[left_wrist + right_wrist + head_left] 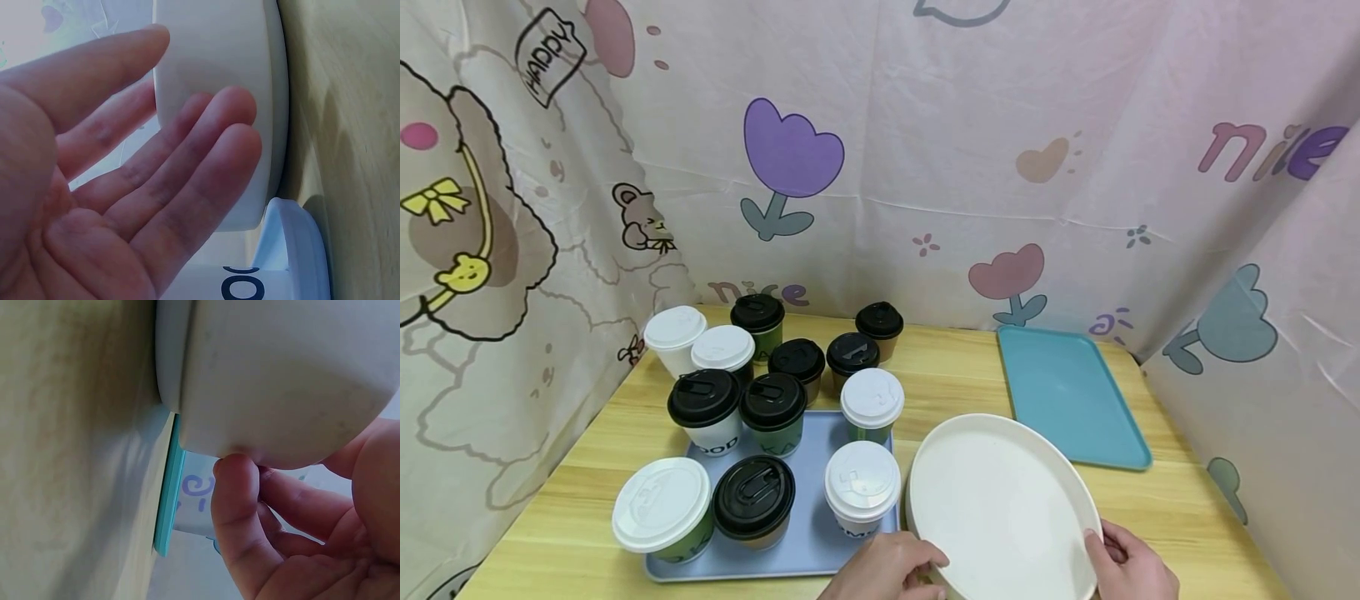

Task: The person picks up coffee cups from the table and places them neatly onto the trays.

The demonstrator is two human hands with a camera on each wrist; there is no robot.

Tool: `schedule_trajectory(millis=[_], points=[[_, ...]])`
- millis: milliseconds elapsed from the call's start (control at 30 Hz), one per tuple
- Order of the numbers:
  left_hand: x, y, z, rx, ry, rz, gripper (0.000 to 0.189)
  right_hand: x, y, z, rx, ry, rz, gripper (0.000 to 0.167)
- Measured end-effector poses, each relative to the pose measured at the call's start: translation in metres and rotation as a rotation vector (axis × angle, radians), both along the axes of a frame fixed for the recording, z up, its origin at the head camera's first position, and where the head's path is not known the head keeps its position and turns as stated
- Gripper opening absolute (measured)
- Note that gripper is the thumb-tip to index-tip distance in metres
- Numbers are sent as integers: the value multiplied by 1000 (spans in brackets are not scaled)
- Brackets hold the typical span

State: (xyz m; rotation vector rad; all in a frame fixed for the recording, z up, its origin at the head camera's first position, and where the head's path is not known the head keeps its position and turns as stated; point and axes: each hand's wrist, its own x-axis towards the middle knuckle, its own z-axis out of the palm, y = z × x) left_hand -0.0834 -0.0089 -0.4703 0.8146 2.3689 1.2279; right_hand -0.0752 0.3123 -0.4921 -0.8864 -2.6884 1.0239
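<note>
A large round white shallow dish with a low rim [1000,500] lies at the table's near edge, its thick side wall showing in both wrist views. At its lower-left edge is my left hand [891,571], fingers fairly straight and fingertips against the side wall [212,37]. My right hand [1131,567] holds the lower-right edge, thumb over the rim and fingers bent against the outside [250,512]. Left of the dish is a pale blue tray [816,492] bearing several lidded paper cups, among them a white-lidded cup [862,492] and a black-lidded cup [754,500].
A teal tray [1075,400] lies flat at the back right of the wooden table [940,367]. More lidded cups, such as a black-lidded one [880,327], stand behind the blue tray. A wide white-lidded bowl [662,504] is at its left edge. Printed cloth [887,150] hangs behind.
</note>
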Motion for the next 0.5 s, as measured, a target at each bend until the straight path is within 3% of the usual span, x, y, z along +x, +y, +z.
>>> schedule_trajectory(millis=[133, 233, 400, 500], points=[[0, 0, -1, -16, 16, -13, 21, 0, 0, 0, 1, 2, -8, 46], [-3, 0, -8, -38, 19, -29, 22, -1, -1, -1, -9, 1, -11, 45], [-11, 1, -37, 5, -20, -26, 27, -1, 0, 0, -22, -7, 1, 47], [-14, 0, -51, 44, -18, -23, 33, -2, 5, 5, -5, -48, 52, 53]])
